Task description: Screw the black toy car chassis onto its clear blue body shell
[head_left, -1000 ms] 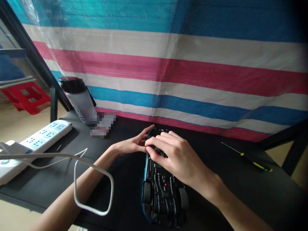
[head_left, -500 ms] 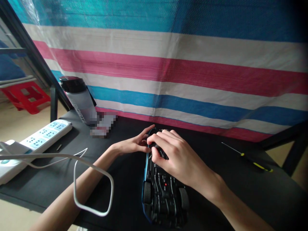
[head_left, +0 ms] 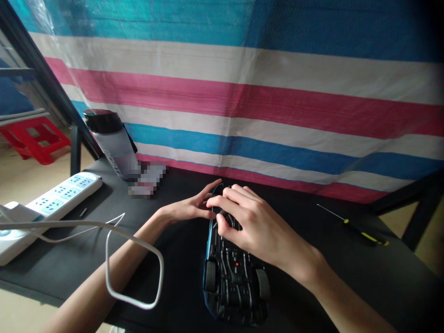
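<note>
Left arm [head_left: 128,256] and right arm [head_left: 336,282] angle inward; left hand [head_left: 189,208] splays 2 digits [head_left: 207,214] in a V; right hand [head_left: 246,219] arches palm down, fingers [head_left: 227,203] bent, thumb [head_left: 229,233] just below.

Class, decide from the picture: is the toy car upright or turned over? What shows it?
Turned over: the toy car lies with its dark underside facing up, two wheels exposed at the near end.
</note>
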